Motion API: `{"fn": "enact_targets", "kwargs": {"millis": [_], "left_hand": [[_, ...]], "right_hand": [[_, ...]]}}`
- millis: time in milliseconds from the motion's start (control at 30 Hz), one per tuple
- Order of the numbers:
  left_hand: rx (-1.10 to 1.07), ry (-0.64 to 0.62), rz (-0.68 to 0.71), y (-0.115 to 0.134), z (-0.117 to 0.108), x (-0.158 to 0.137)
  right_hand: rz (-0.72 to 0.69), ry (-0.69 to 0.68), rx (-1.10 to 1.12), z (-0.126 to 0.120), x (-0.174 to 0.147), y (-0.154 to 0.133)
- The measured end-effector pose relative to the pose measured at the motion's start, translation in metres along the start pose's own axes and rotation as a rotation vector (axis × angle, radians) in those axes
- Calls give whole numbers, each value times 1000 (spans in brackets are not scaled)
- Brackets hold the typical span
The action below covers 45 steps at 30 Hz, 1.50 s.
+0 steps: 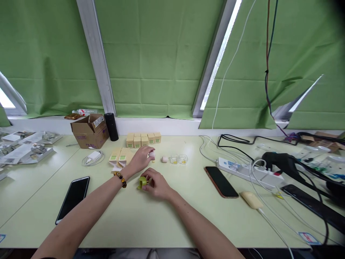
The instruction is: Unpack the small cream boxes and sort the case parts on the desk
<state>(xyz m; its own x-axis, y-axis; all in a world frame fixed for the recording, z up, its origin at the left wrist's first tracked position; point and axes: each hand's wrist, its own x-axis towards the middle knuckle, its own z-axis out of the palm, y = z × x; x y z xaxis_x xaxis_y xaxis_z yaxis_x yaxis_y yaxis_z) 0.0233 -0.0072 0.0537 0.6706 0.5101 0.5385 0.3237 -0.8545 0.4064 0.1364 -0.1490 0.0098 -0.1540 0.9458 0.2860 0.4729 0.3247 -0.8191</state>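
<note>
My left hand (140, 159), with a bead bracelet on the wrist, reaches across the pale green table (172, 216) and grips a small white rounded piece (152, 154). Closer to me, my right hand (156, 184) rests on the table and holds a small yellow-green ring-like part (142, 182). Just right of the left hand lie a pinkish rounded piece (164, 159) and two clear small cups (178, 159). Flat tan cartons (120, 156) lie under the left hand, and a row of small tan boxes (142, 139) stands behind.
A black phone (73, 198) lies at the left, another phone (221, 181) at the right. Farther back are an open cardboard box (89, 133), a black cylinder (111, 126) and a white charger (93, 157). A power strip (249, 172) and tangled cables fill the right.
</note>
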Motion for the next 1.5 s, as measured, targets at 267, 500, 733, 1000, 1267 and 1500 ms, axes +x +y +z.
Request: {"fn": "enact_targets", "kwargs": {"millis": [267,500,733,1000,1267,1500], "left_hand": [[180,-182,-36,-7,35,25],[224,-278,-56,-8,48,30],[239,-333,-59,-4,48,32],[268,-323,-32,0,49,31],[290,-362,37,8,50,45],[264,-409,70,15,57,54]], "right_hand": [[1,-5,-50,0,0,-1],[-16,-3,-81,0,0,0],[-20,-18,-88,-2,0,-4],[-30,-13,-103,-2,0,-5],[-27,-31,-73,-5,-1,-5],[-52,-34,-89,-7,0,-5]]}}
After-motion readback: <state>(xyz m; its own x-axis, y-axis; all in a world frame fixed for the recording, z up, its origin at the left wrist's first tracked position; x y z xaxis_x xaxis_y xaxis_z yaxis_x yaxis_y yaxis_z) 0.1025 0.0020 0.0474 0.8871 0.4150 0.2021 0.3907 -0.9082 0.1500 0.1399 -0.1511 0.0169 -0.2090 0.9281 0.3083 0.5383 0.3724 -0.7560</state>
